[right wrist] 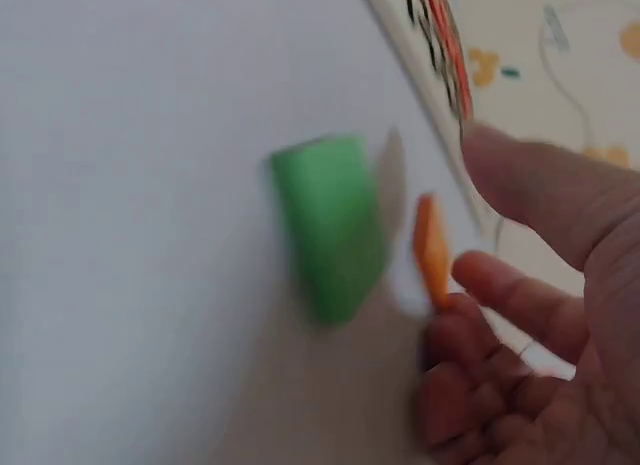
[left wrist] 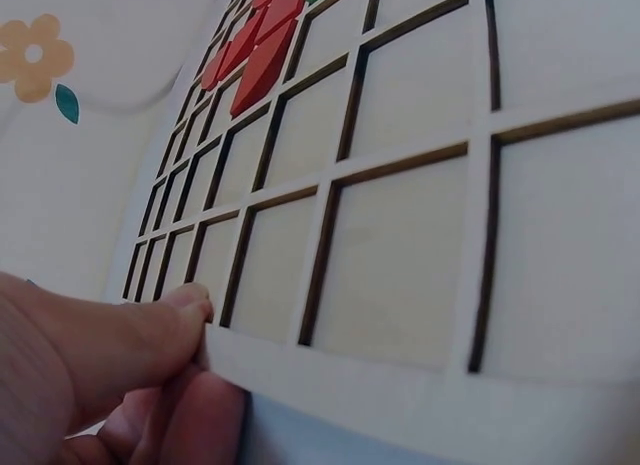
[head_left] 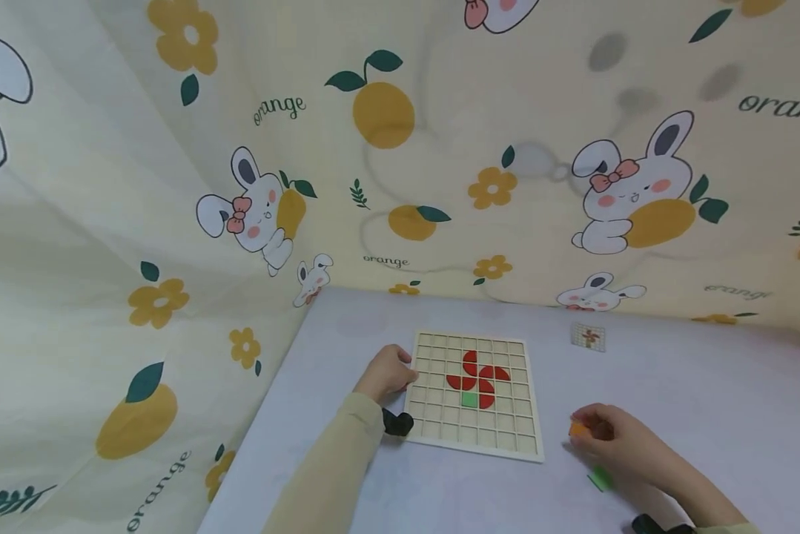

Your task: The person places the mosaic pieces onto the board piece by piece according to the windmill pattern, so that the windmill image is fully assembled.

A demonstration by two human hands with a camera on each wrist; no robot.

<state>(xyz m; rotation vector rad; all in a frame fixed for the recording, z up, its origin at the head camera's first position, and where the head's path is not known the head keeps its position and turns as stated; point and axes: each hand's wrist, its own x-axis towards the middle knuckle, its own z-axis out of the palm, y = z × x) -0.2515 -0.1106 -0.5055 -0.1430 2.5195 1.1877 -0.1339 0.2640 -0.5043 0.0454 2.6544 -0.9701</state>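
A square wooden grid board (head_left: 433, 424) lies on the table, several rounded red pieces (head_left: 461, 382) forming a pinwheel in its cells. One green square (head_left: 469, 400) sits among them, below the left blade. My left hand (head_left: 386, 372) pinches the board's left edge, with the thumb (left wrist: 150, 340) on the rim and the fingers curled beneath. To the right of the board, my right hand (head_left: 616, 436) holds a small orange piece (head_left: 578, 429) at its fingertips. Below that hand is a blurred green block (right wrist: 335, 225), apart from the fingers.
A small card (head_left: 588, 337) with a red pinwheel on a grid lies at the table's back right. Behind the table (head_left: 346, 326) hangs a cloth (head_left: 520, 245) printed with rabbits and oranges. Black wrist mounts (head_left: 397, 423) show at both wrists.
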